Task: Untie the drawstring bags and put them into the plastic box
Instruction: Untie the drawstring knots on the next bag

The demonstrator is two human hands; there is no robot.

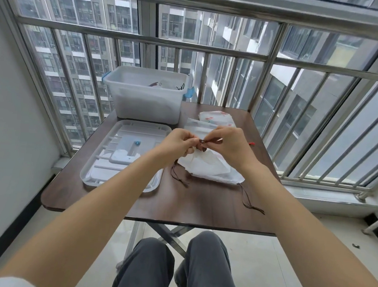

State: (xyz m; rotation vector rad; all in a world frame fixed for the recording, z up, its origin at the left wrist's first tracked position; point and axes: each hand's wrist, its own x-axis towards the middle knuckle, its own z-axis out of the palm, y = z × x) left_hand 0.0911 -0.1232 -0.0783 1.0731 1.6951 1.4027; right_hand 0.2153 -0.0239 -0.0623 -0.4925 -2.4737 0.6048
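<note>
Left hand (179, 142) and right hand (226, 144) both pinch brown cord knot (202, 142) above white bag (211, 167) near table (201, 203) centre. Bag probably light, limp; grip cord, not cloth. Box (146, 94) at far-left corner.

Can't really make out the knot (203, 141), it's tiny and mostly buried between the fingertips of the left hand (179, 142) and right hand (227, 144), so no telling how tight it is. The hands also cover the top of the white drawstring bag (213, 168) and part of the stack of bags (214, 120) behind. What's inside the plastic box (145, 94) is just dark bits through cloudy walls. The box lid (124, 154) has its near edge hidden under the left forearm (102, 195).
</note>
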